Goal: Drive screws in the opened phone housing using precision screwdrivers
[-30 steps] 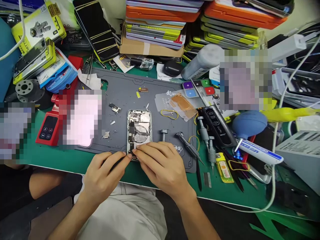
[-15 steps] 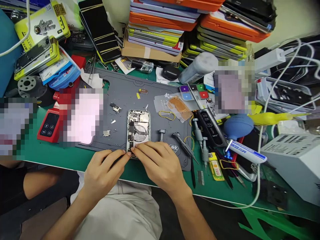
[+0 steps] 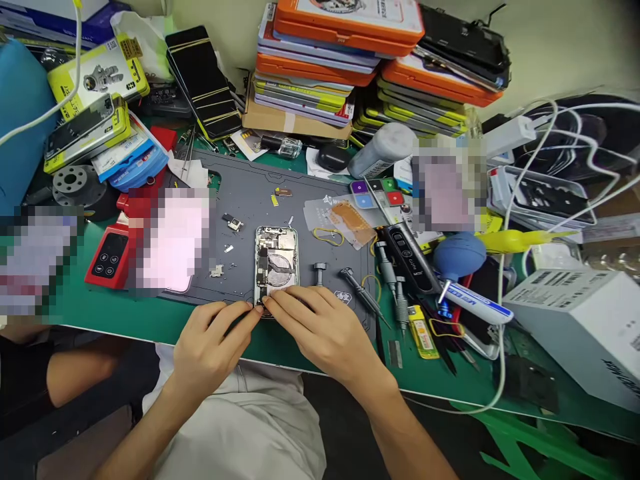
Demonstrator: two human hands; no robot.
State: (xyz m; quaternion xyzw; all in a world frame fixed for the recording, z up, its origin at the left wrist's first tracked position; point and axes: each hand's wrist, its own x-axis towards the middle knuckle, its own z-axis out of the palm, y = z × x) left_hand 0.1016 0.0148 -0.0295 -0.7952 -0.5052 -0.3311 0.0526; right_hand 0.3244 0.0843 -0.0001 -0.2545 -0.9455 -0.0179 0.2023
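An opened smartphone (image 3: 281,261) lies on the dark grey work mat (image 3: 240,180), its inner parts and a round coil showing. My left hand (image 3: 213,339) is closed at the phone's lower left corner, thumb and forefinger on its edge. From the right, my right hand (image 3: 323,327) grips the lower end, with its fingertips over the inner parts. The two hands nearly meet there and hide the phone's bottom; whether a small part is between the fingertips, I cannot make out. Small loose metal parts (image 3: 233,223) lie left of the phone. A short screwdriver (image 3: 320,273) stands just right of it.
More screwdrivers (image 3: 363,290), a black pen-shaped electric tool (image 3: 410,257) and a blue air blower (image 3: 459,257) crowd the right side. Stacked boxes (image 3: 310,67) line the back. A red device (image 3: 107,257) is at left. A white cable (image 3: 503,320) crosses the right.
The view has shifted slightly, so the bench appears a little lower and the right side further left. Both hands stay at the phone's lower end with almost the same finger positions.
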